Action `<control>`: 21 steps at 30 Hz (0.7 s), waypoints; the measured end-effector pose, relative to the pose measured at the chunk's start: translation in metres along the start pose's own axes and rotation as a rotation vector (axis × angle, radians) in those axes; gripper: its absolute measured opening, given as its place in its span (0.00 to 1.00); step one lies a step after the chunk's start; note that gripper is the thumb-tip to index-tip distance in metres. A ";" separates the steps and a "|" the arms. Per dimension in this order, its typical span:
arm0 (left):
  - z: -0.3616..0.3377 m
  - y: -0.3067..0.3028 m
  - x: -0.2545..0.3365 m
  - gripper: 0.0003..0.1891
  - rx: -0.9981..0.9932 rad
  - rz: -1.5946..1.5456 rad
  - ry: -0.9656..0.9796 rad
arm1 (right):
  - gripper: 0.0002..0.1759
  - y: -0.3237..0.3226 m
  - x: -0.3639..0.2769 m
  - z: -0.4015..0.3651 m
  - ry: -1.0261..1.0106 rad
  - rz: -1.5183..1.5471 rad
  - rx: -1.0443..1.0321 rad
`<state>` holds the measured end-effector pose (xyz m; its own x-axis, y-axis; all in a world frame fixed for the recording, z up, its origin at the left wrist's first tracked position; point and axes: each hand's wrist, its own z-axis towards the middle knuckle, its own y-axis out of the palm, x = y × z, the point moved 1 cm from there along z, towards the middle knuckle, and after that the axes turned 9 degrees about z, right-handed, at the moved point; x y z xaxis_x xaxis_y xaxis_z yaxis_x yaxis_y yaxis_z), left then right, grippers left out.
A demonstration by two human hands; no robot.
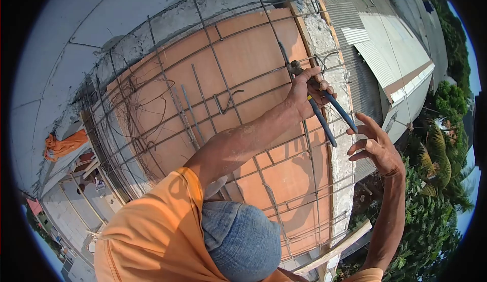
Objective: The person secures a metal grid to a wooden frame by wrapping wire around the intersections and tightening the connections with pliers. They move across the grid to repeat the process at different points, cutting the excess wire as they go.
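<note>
Rebar mesh (215,54) spread as a grid over orange plywood formwork (253,48), high on a building edge. Grey concrete slab (61,38) borders it at upper left; a rough concrete edge strip (331,43) runs along its right side. Beyond that edge, far below: corrugated metal roofs (390,54) and palm crowns (439,155).

Orange cloth (63,145) lies on a lower level, left. Timber plank (335,249) sticks out at the lower right of the formwork. Tangle of thin tie wire (139,107) sits on the mesh's left part; a few short loose bars (190,109) lie near centre.

Left arm in an orange sleeve (152,231) reaches across the mesh. Left hand (304,92) closed around blue-handled pliers (322,122), handles pointing back toward the wearer, head down at a bar crossing close to the right edge of the mesh. Whether the pliers' head actually bites wire cannot be told.

Right hand (373,147) empty, fingers spread wide, held in the air just beside the pliers' handles, out over the concrete edge strip, touching nothing.
</note>
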<state>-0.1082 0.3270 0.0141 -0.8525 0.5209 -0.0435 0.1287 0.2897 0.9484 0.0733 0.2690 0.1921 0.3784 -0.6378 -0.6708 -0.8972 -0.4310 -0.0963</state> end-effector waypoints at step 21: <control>-0.013 -0.007 -0.001 0.26 -0.002 -0.044 -0.017 | 0.07 0.048 -0.038 0.066 0.334 -0.067 0.072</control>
<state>-0.1147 0.3140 0.0112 -0.8487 0.5210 -0.0907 0.0901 0.3114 0.9460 0.0008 0.3152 0.1642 0.4797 -0.7888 -0.3843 -0.8773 -0.4404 -0.1911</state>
